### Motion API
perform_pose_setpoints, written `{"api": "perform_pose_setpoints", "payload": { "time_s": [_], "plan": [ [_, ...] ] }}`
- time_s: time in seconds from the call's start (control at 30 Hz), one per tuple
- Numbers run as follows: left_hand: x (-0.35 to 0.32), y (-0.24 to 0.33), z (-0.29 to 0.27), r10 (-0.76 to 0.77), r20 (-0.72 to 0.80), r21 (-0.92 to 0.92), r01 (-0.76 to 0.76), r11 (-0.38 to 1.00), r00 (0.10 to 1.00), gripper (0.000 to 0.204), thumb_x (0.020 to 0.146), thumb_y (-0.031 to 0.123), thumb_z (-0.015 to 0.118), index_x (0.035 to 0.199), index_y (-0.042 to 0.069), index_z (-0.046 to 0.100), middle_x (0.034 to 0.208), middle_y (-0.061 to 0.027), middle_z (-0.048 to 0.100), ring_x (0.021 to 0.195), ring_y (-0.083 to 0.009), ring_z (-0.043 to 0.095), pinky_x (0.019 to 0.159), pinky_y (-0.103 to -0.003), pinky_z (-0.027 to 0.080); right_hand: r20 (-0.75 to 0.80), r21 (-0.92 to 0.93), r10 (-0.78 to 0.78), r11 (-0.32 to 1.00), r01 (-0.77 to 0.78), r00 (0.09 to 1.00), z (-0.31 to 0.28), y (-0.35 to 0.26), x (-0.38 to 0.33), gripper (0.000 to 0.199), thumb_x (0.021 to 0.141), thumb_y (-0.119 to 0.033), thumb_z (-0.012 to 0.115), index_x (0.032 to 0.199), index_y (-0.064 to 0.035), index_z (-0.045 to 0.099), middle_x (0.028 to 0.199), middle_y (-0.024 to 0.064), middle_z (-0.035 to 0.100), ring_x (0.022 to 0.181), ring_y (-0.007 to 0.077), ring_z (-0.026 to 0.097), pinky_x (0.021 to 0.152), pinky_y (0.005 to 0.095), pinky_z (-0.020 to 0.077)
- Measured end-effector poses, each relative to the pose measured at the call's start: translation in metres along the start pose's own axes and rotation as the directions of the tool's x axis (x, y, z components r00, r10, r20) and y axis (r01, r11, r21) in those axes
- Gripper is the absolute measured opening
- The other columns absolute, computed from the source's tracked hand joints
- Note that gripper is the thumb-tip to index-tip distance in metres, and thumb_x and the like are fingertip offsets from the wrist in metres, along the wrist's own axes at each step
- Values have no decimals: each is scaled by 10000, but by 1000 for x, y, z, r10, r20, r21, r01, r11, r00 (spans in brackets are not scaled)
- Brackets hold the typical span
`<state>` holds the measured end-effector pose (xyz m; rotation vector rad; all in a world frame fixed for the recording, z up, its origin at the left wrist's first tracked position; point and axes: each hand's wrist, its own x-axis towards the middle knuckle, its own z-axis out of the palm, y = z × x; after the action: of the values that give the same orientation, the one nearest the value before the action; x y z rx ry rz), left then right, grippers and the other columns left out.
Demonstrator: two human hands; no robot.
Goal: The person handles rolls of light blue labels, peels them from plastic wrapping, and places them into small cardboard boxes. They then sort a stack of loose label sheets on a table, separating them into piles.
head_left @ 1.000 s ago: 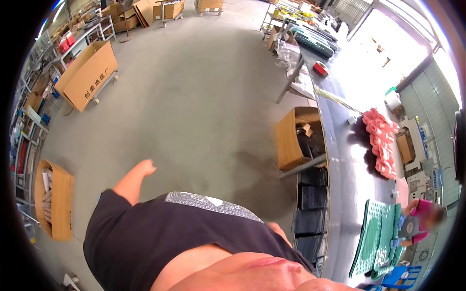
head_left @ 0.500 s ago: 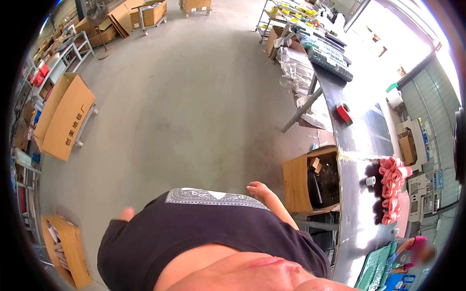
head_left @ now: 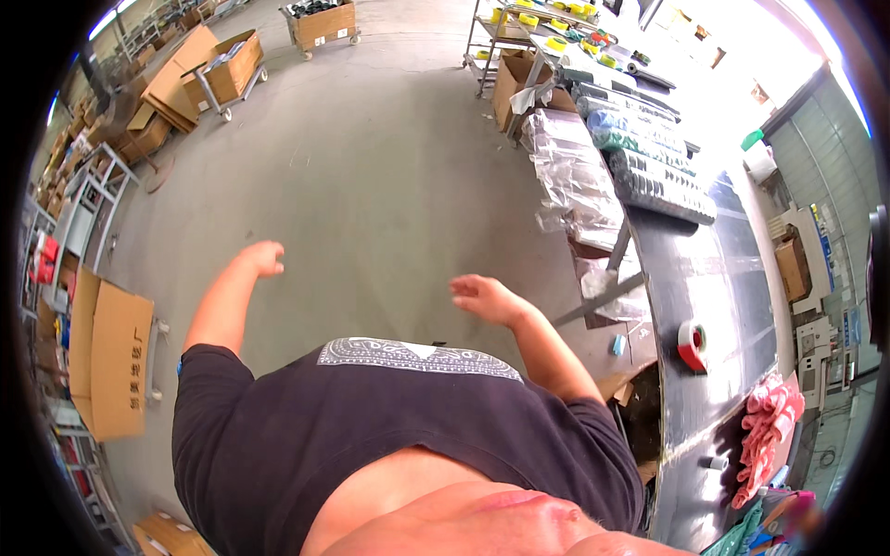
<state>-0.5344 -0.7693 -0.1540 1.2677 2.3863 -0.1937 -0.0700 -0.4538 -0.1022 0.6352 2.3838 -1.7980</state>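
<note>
Both my arms are held out in front of my dark shirt, above the grey floor (head_left: pixel 371 176). My left hand (head_left: pixel 266 259) hangs in the air with loosely bent fingers and nothing visible in it. Nearer the table side, my right hand (head_left: pixel 482 296) is also free of any object, its fingers apart and slightly blurred. Neither touches anything. Closest to the right arm is the long dark-topped table (head_left: pixel 663 278). On it lie dark wrapped rolls (head_left: pixel 663 188), a red tape dispenser (head_left: pixel 688 357) and a pile of pink-red bundles (head_left: pixel 771 426).
A large cardboard box (head_left: pixel 120 366) on wheels stands at left. Carts with boxes (head_left: pixel 236 69) are far ahead. Clear plastic sheeting (head_left: pixel 570 162) hangs at the table's left side, near a metal shelf cart (head_left: pixel 491 42) with yellow items. Another person (head_left: pixel 788 524) is at lower right.
My hands have swung forward and up from beside my body. I have moved ahead: the table, its rolls and the wheeled box now sit lower in the view.
</note>
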Motion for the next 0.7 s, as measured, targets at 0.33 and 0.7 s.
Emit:
{"api": "perform_pose_setpoints", "payload": {
  "time_s": [0.33, 0.7],
  "plan": [
    [364, -77, -76, -11, 530, 221, -126, 967, 848, 543, 792, 379, 709, 1259, 117, 618, 1280, -118, 612, 1191, -297, 570, 1009, -420, 458, 133, 346, -991, 33, 938, -14, -136, -315, 314, 428, 864, -278, 699, 1186, -10, 614, 1182, 178, 608, 1120, 348, 556, 942, 428, 450],
    [920, -37, -471, -23, -81, -239, 3, 971, 996, 459, 822, 364, 679, 1158, 55, 632, 1163, -136, 660, 1075, -263, 615, 926, -398, 485, -15, 528, -993, 94, 844, 120, -401, -358, 616, 103, 767, -67, 675, 711, -64, 588, 729, 74, 592, 698, 291, 571, 621, 387, 458]
  ]
}}
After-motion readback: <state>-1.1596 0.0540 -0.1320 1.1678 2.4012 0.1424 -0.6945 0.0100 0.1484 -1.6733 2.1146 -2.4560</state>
